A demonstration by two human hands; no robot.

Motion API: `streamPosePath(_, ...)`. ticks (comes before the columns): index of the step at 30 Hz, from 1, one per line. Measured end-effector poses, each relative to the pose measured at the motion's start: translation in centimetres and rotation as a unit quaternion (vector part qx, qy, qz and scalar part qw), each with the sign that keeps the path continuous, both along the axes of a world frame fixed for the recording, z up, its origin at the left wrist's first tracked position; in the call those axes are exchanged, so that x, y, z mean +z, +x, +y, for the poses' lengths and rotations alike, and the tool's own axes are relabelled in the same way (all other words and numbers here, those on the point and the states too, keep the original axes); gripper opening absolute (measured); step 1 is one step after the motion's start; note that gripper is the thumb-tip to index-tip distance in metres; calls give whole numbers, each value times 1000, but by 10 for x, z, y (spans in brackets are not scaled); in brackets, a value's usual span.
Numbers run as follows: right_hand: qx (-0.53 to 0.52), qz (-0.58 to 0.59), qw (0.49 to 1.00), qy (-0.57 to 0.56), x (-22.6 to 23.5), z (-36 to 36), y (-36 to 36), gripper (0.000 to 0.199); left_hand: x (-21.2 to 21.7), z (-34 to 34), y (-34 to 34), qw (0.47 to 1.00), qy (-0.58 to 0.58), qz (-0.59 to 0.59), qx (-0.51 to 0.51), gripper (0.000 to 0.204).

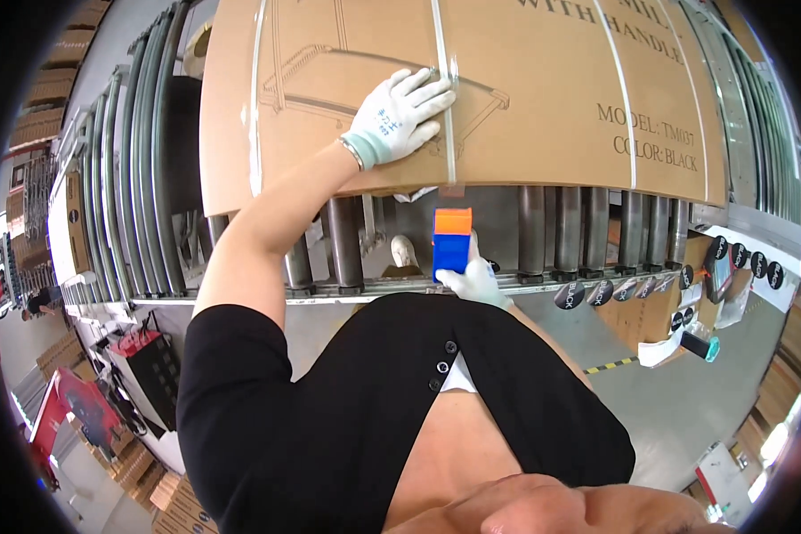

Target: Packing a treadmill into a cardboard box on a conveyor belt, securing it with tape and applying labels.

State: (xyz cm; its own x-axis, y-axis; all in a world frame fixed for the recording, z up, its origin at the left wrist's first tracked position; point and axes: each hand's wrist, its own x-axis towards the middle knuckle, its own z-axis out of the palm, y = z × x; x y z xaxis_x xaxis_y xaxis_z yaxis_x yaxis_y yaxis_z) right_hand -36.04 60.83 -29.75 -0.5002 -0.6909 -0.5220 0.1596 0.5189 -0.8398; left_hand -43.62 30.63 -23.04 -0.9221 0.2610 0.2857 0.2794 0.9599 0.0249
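Note:
A large brown cardboard box [534, 125] with dark line drawings and several white straps lies on the roller conveyor. My left hand [402, 116], in a white glove with a pale green cuff, rests on its top with the fingers stretched out beside a strap [449, 151]. Clear tape runs along that strap to the box's near edge. Below this edge, my gloved right hand [479, 283] grips a blue and orange tape dispenser [452, 249]. The dispenser partly hides the right fingers.
Grey metal rollers [531, 227] run under the box, with more rollers [142, 160] at the left. Round black labels [570, 295] hang along the conveyor's near rail. A handheld device [719, 267] sits at the right. A black and red case [142, 356] stands at the lower left.

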Motion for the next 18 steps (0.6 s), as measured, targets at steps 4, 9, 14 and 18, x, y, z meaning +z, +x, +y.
streamPosePath(4, 223, 55, 954, 190, -152, -32, -38, 70, -8, -4, 5, 1000, 12, -10, 19, 43)
streamPosePath(9, 90, 53, 983, 154, -207, -87, -51, 74, -11, -5, -8, 997, 41, -58, 19, 51)
streamPosePath(14, 98, 59, 989, 95, -233, -130, -35, 73, -9, -10, -10, 993, 92, -65, 40, 51)
streamPosePath(18, 82, 72, 992, 57, -241, -147, -20, 72, -6, -11, -14, 990, 114, -75, 36, 50)
